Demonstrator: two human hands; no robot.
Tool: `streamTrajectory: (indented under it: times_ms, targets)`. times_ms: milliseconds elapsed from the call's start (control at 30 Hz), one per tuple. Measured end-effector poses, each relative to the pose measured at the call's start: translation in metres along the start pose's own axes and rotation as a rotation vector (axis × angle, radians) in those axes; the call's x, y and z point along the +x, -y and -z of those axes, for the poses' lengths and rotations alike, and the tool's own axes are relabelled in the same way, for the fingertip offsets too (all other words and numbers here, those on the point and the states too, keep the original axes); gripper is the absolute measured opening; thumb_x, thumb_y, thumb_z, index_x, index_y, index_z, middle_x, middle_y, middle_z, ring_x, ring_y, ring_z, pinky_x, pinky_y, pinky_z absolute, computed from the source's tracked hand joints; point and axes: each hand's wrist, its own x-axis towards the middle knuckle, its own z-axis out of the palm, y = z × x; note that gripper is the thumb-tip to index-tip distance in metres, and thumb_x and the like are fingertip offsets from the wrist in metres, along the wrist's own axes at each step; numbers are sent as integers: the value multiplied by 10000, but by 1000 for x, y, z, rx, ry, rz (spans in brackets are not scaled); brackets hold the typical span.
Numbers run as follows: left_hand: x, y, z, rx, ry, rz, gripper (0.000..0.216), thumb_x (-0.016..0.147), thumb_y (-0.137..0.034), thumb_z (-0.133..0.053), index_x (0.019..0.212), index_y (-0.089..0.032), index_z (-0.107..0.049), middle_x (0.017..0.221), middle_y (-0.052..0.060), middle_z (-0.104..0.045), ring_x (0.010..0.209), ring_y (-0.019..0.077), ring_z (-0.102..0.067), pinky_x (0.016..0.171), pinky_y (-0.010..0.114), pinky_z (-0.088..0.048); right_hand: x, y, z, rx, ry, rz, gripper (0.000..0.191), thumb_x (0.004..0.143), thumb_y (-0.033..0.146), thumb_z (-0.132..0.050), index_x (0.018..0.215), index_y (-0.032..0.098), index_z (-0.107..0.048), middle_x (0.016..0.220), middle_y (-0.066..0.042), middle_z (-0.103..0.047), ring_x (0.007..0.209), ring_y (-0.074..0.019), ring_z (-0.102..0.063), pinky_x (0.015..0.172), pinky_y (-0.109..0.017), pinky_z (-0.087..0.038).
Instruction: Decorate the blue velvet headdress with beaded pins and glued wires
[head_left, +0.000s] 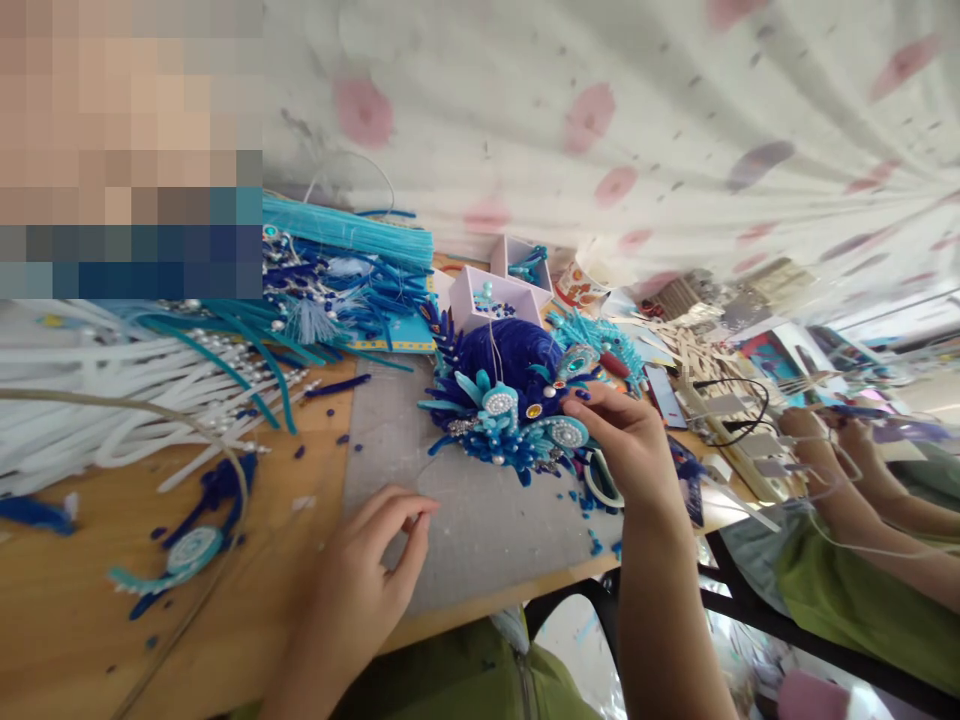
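Note:
A dark blue headpiece (506,355) rests on the grey mat, covered with fuzzy blue and turquoise flowers, leaves, pearls and gem-like pieces. My right hand (626,440) reaches its right side, thumb and fingers pinched on its edge beside a yellow-centred gem. A thin pale thread or wire loops over the top of the headpiece. Lower left of it, my left hand (379,555) hovers above the mat's edge, apart from the headpiece. Its thumb and forefinger tips come together; anything between them is too small to make out.
White and blue fuzzy stems (112,390) crowd the left of the table. Behind stand small bead boxes (495,295) and a patterned cup (581,283). Scissors (600,482) lie near my right wrist. Right of me, another person's hands (814,445) are beside a power strip (750,450).

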Motion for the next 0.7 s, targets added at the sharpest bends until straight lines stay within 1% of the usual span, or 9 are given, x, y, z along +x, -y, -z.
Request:
streamTrajectory:
  times_ms: [100,200,300,400,500,600,700]
  targets:
    - [-1,-4,-4,4,-27,-15,162,913,-108,-563,910,-217,-683,800,-11,-710,657,101,-659,638,179,-542,-1,-1,-1,19,-12,16,263,651,455,-886,686,240,-738,798,-7,-732,798,-206,-659,779,-355,-537]
    - [-6,-7,-6,21,-12,-27,157,912,-121,-571,911,-228,-687,795,-16,-712,650,103,-668,615,174,-544,-1,-3,-2,62,-31,22,311,683,516,-856,716,231,-736,785,-11,-741,740,-192,-666,716,-336,-545]
    - [-10,-7,-4,49,-19,-31,142,924,-153,-581,908,-238,-693,795,-18,-727,659,113,-688,612,179,-554,-3,-2,-2,105,-53,41,325,671,503,-871,688,215,-720,720,-16,-734,661,-184,-657,634,-317,-532]
    - [-6,-10,-2,67,-30,-38,105,930,-188,-604,932,-246,-691,808,-20,-743,666,123,-702,627,188,-570,-7,5,4,167,-157,86,333,682,496,-866,684,216,-685,691,-10,-727,596,-165,-628,598,-309,-520]
    - [8,-22,-2,83,2,-70,99,927,-202,-632,979,-262,-690,814,-30,-755,679,128,-713,648,190,-579,-12,12,14,222,-252,122,295,728,481,-838,741,227,-689,734,-16,-746,610,-169,-639,596,-307,-521]
    - [27,-37,-9,98,42,-123,127,927,-176,-619,978,-266,-692,811,-29,-756,678,129,-715,651,195,-579,-12,13,18,256,-233,114,242,729,422,-845,716,220,-712,700,-17,-734,589,-167,-632,554,-288,-502]
    - [42,-44,-16,110,91,-149,151,925,-152,-598,962,-266,-691,829,-14,-762,709,141,-728,644,201,-580,-7,8,17,240,-140,91,207,766,373,-822,682,212,-723,630,0,-696,542,-140,-590,519,-259,-466]
